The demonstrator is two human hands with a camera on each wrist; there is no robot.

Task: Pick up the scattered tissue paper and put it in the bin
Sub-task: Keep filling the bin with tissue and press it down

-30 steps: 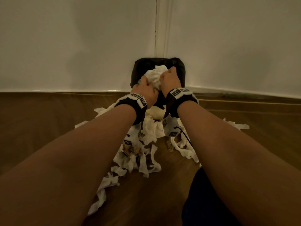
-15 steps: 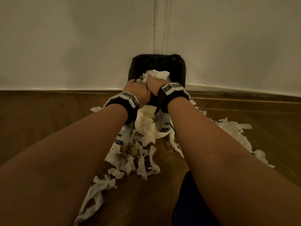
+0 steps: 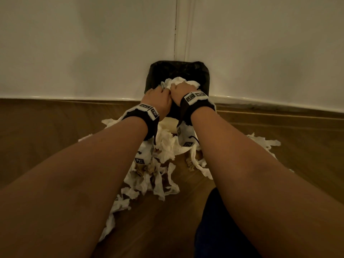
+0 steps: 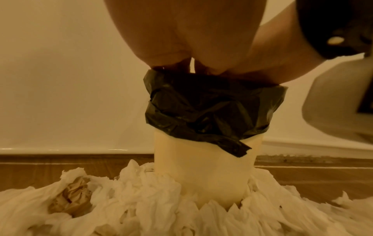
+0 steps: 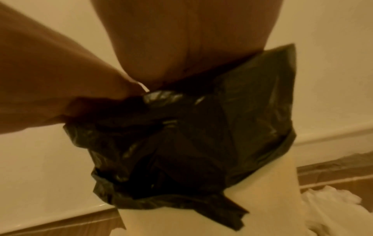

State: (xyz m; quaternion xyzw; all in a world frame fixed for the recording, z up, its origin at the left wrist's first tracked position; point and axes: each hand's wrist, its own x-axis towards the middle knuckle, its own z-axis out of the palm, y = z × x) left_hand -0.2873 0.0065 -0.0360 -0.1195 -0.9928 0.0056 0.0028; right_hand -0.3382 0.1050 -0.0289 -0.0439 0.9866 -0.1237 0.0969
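A cream bin (image 4: 201,167) with a black liner (image 3: 195,71) stands in the wall corner. Both hands are at its mouth, side by side, over a white tissue wad (image 3: 179,81). My left hand (image 3: 159,98) and my right hand (image 3: 183,91) grip the wad with fingers curled down into the opening; the fingertips are hidden. In the wrist views only the palms show above the liner (image 5: 191,135). Scattered tissue paper (image 3: 154,174) lies in a heap on the floor in front of the bin, with more tissue to the right (image 3: 264,142).
White walls meet behind the bin, with a skirting board (image 3: 74,96) along the brown wooden floor (image 3: 46,127). Some brown crumpled paper (image 4: 70,196) sits within the tissue heap. A dark-clothed knee (image 3: 214,229) is at the lower right.
Both hands have come down with the tissue wad, from above the bin's rim into its mouth. The wad sits lower in the liner now.
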